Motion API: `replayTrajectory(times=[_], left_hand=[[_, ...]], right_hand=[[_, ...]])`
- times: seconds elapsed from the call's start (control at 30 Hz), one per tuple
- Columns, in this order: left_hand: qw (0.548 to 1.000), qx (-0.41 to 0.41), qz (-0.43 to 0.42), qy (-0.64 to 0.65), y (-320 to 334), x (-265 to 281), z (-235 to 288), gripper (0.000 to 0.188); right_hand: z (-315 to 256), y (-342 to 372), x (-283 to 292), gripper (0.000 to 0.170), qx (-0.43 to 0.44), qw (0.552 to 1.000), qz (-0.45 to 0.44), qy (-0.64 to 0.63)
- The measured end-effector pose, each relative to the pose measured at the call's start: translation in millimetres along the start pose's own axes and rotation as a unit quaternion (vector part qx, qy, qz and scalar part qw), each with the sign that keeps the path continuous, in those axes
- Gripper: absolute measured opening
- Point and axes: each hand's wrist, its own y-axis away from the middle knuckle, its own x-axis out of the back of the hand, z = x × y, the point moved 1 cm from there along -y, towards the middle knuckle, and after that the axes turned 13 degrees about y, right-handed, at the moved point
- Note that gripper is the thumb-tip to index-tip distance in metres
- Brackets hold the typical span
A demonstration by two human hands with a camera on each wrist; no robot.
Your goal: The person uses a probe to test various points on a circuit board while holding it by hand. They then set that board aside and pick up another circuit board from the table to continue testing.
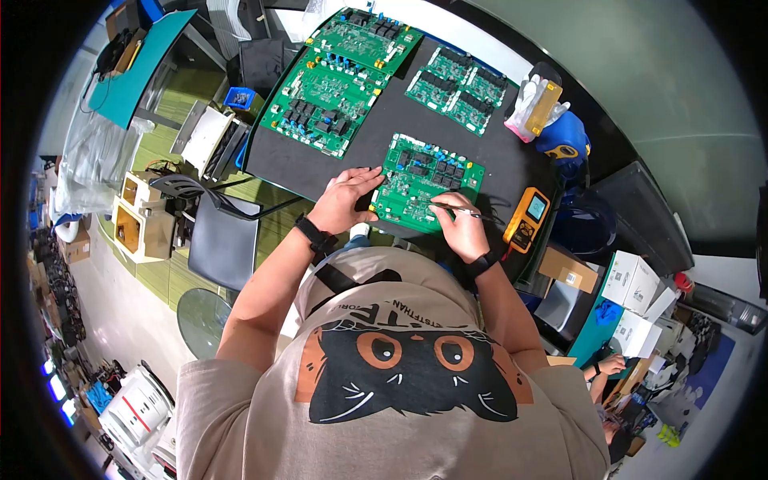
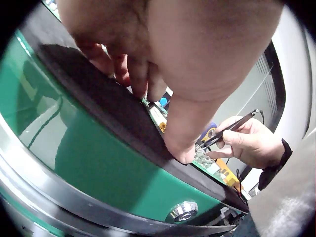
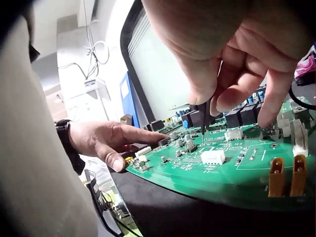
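A green circuit board [image 1: 420, 188] lies on the black table mat in front of me, carrying black relays and white connectors. My left hand [image 1: 346, 198] rests at its left edge, index finger and thumb extended and spread along that side. Between thumb and fingers, my right hand [image 1: 464, 228] pinches a black tweezer-shaped probe [image 2: 229, 129] with a cable at its back end. In the right wrist view the probe's tip points down onto the board [image 3: 227, 173], among small capacitors and a white connector. A fingertip of that hand reaches low over the board.
A yellow multimeter [image 1: 528, 216] stands right of the board. Larger green boards [image 1: 324, 104] lie at the back left, and a panel of smaller boards [image 1: 458, 88] at the back. White gloves [image 1: 528, 104] and a blue device [image 1: 564, 140] sit back right. A chair [image 1: 224, 240] stands left.
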Motion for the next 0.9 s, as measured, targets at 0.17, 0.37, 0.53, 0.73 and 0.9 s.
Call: replayTrajectory(times=[0.17, 0.37, 0.53, 0.73, 0.9], left_hand=[[1.0, 0.01, -0.011, -0.002, 0.3, -2.5, -6.6, 0.088], [1.0, 0.011, -0.015, -0.003, -0.6, -2.7, -5.1, 0.088], [1.0, -0.009, 0.008, -0.001, -0.6, -1.4, 2.5, 0.089], [1.0, -0.007, 0.01, 0.0, -0.6, -2.5, -1.0, 0.089], [1.0, -0.001, 0.011, -0.01, -0.7, -2.3, 2.1, 0.089]], right_hand=[[3.0, -1.6, -2.0, 0.012, -0.01, 1.0, -0.006, -0.013], [5.9, -5.0, -5.5, 0.012, 0.005, 1.0, -0.006, 0.005], [5.3, -7.5, -4.9, 0.012, 0.007, 1.0, -0.017, -0.004], [6.2, -8.7, -6.4, 0.013, 0.023, 1.0, -0.014, 0.004], [6.1, -9.5, -6.1, 0.013, 0.019, 1.0, -0.019, 0.001]])
